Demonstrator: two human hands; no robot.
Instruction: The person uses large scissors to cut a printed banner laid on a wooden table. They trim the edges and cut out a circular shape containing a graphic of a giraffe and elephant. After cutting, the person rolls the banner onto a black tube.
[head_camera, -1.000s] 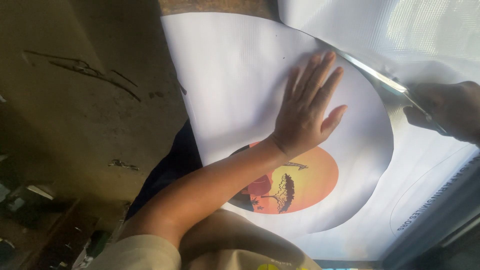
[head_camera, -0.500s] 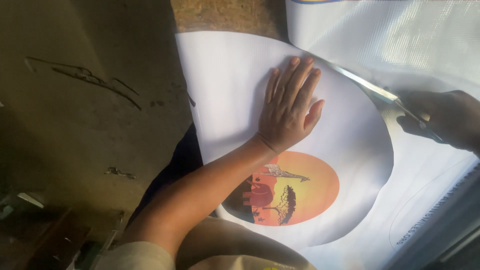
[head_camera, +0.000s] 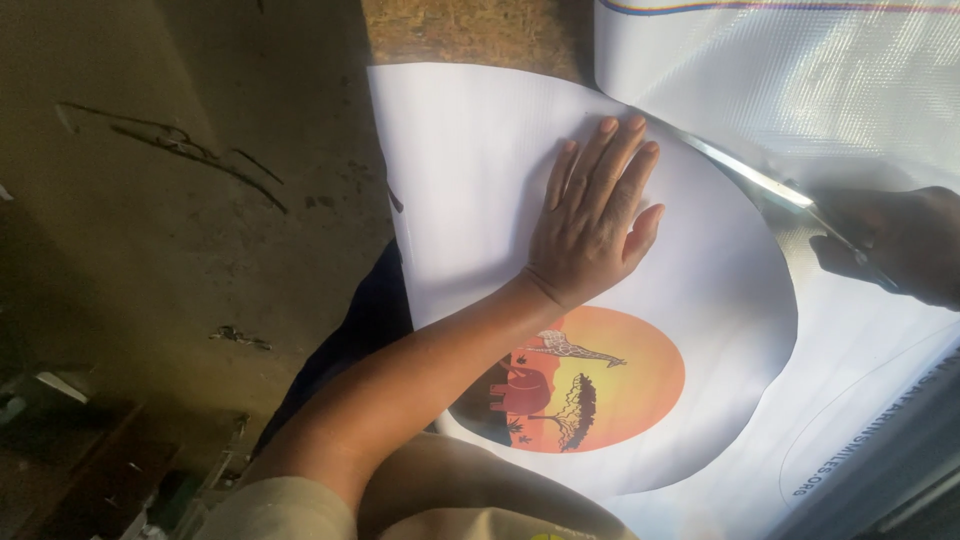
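Head view, looking down. The left hand lies open and flat, palm down, fingers together and pointing up the frame, pressing on the upper part of a white round print — a glossy sheet cut to a curved edge on its right side. The forearm runs down from the wrist to the lower left, ending in a tan sleeve.

Just below the wrist, the round print bears an orange disc picture showing dark silhouettes of a giraffe, an elephant and a tree; the forearm covers the disc's left edge.

The right hand sits in shadow at the right edge, closed around the handles of a pair of scissors. The bright blades reach up and left along the curved edge of the round print, with the tips near the fingertips of the left hand.

Under and to the right of the round print lies a larger glossy white sheet that fills the upper right — its top edge carries a thin coloured stripe, and a faint curved outline shows on it at lower right.

Both sheets rest on a worn brown surface, visible at top centre. To the left is a stained, scratched floor, and a dark garment shows beside the forearm.
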